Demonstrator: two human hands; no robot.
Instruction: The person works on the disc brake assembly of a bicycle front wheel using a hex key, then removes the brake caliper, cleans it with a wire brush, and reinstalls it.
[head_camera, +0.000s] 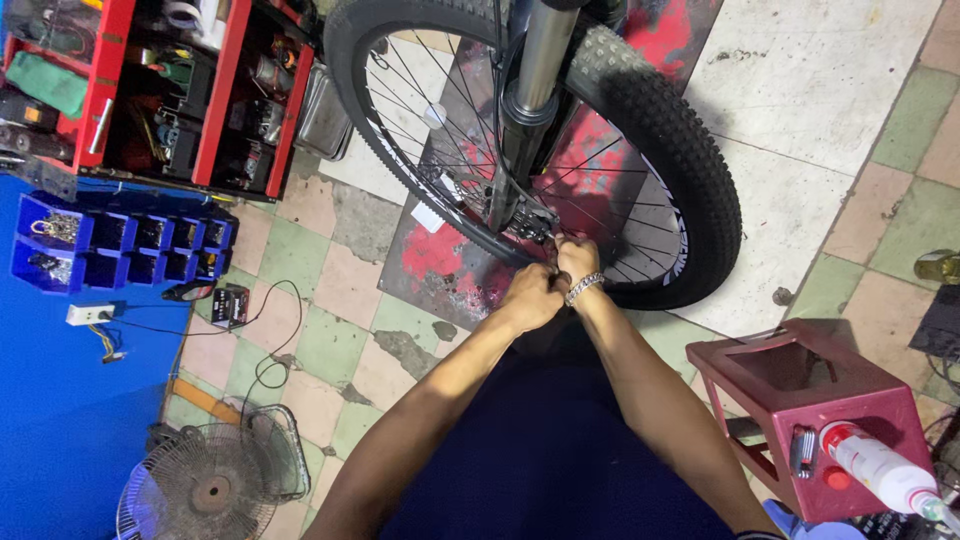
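Note:
A bicycle front wheel (690, 180) with a knobby black tyre stands in front of me, held in a suspension fork (530, 110). Both my hands reach down to the hub and the fork's lower end (530, 225). My left hand (530, 295) is closed near the axle. My right hand (577, 258), with a metal bracelet at the wrist, pinches something small at the hub; what it holds is hidden by the fingers. My dark-clothed lap fills the bottom of the view.
A red tool cabinet (215, 100) stands open at the upper left, with blue parts bins (120, 245) below it. A floor fan (215, 480) lies at the lower left. A dark red stool (810, 400) with a spray can (880, 470) is at my right.

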